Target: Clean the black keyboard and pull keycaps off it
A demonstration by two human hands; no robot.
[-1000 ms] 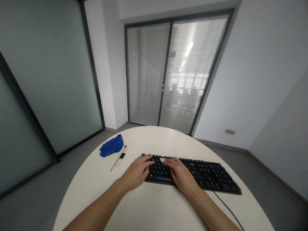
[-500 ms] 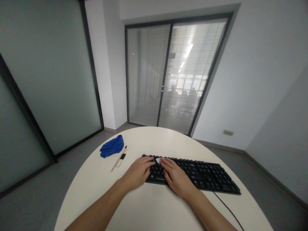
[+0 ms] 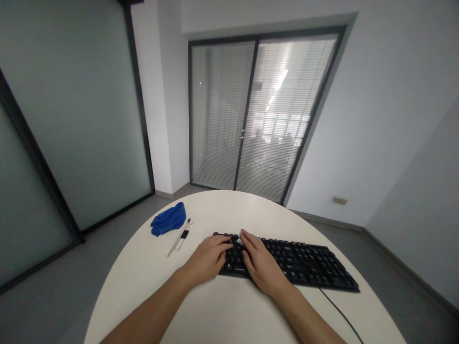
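A black keyboard lies at a slant across the table, both hands at its left part. My left hand rests over the left end, fingers stretched across the keys and thumb near the front edge. Between the hands a small white piece, perhaps tissue or cloth, shows on the keys. The fingers of my right hand are close together and press on this piece, covering much of it. The keys beneath both hands are hidden.
On the round pale table, a crumpled blue cloth lies at the left. Beside it are a thin dark-tipped brush and a thin pale looped tool with a black middle. The keyboard's cable runs toward the near right edge.
The right hand's fingertips have shifted slightly toward the far edge of the keyboard, and less of the white piece shows. My left hand stays almost in place. The camera view has tilted slightly.
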